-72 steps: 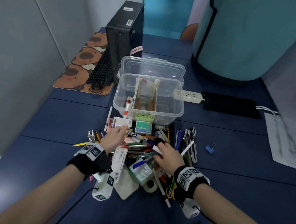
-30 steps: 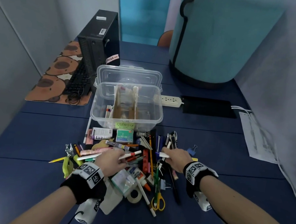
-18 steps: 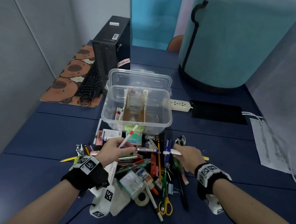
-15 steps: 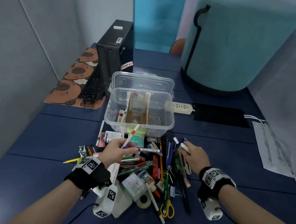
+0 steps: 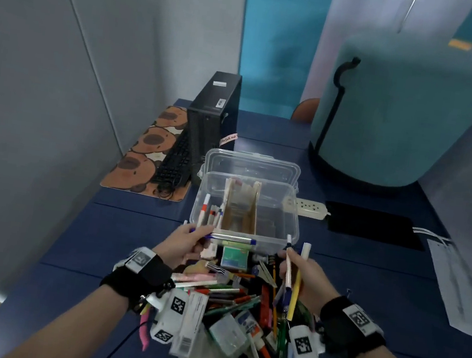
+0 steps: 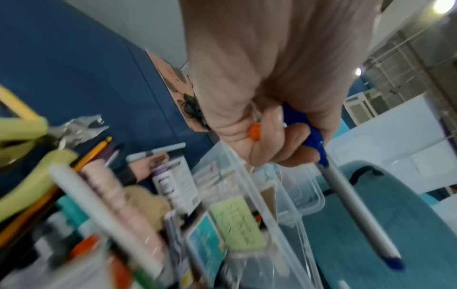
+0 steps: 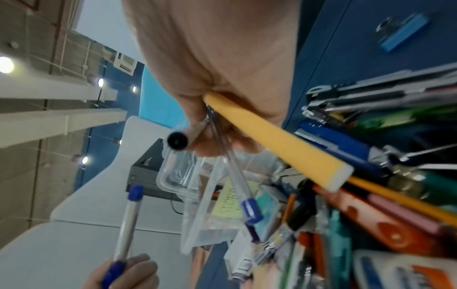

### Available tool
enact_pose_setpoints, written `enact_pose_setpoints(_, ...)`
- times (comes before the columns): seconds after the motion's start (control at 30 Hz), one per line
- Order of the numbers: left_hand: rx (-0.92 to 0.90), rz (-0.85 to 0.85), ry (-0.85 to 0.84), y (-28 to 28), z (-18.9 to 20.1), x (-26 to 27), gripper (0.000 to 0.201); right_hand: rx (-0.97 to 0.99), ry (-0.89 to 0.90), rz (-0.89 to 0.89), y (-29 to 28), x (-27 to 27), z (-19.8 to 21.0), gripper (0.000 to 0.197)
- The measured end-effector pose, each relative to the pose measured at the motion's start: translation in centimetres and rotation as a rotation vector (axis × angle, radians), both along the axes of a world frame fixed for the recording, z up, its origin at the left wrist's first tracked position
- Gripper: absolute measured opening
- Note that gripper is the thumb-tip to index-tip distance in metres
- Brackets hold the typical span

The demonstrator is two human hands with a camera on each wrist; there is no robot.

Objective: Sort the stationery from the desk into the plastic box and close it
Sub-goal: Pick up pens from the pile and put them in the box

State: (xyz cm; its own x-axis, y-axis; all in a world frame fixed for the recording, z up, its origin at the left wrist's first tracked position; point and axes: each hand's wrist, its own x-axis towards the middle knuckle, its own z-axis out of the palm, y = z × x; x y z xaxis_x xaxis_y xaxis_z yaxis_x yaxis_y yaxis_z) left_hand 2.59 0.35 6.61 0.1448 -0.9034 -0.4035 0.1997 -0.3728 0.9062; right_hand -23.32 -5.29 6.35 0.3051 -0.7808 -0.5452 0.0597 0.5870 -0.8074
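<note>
The clear plastic box (image 5: pixel 290 216) stands open on the desk with cardboard dividers and a few markers in its left compartment; its lid (image 5: pixel 253 164) lies behind it. My left hand (image 5: pixel 200 238) grips a silver pen with blue ends (image 5: pixel 231 238) crosswise at the box's front wall, plus a white marker with a red band (image 5: pixel 202 212). My right hand (image 5: pixel 290 259) holds a yellow marker (image 5: pixel 296 286) and a clear blue-capped pen (image 5: pixel 288 260) upright by the box's front right corner. In the right wrist view a black-ended pen (image 7: pixel 178 139) sits in the same grip. The stationery pile (image 5: pixel 228 295) lies below both hands.
A computer tower (image 5: pixel 216 113), keyboard (image 5: pixel 174 161) and patterned mat (image 5: pixel 142 154) stand at the back left. A power strip (image 5: pixel 306 207), black pad (image 5: pixel 372 227) and papers (image 5: pixel 461 283) lie to the right. A big teal cylinder (image 5: pixel 401 119) fills the back right. A blue binder clip (image 7: pixel 400 33) lies apart.
Both hands have lifted off the pile and moved toward the box. The left picked up a red-banded marker and the blue pen; the right picked up the yellow marker and pens.
</note>
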Motion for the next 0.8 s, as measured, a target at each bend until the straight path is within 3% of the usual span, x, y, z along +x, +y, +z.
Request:
enact_pose_setpoints(0.2,-0.033,0.013,0.002,-3.6,3.4,5.5,0.014,0.072,-0.17,-0.016,-1.1,3.1,2.0,0.029)
enact_pose_setpoints(0.33,-0.063,0.017,0.015,-7.1,3.8,6.4,0.027,0.066,-0.215,-0.055,-2.1,4.5,2.4,0.03)
enact_pose_setpoints(0.43,-0.044,-0.005,-0.152,-10.3,3.3,6.2,0.031,0.052,-0.221,-0.071,-3.2,5.4,2.5,0.031)
enact_pose_setpoints(0.6,0.026,-0.274,-0.77,-14.4,3.5,7.7,0.028,-0.014,-0.207,-0.096,-4.8,5.6,1.9,0.033)
enact_pose_setpoints(0.7,0.057,-0.357,-0.813,-15.8,4.2,9.0,0.027,-0.031,-0.19,-0.1,-5.3,5.8,1.8,0.03)
enact_pose_setpoints(0.8,0.057,-0.39,-0.735,-16.1,3.7,8.8,0.017,-0.003,-0.195,-0.069,-5.8,7.5,2.2,0.025)
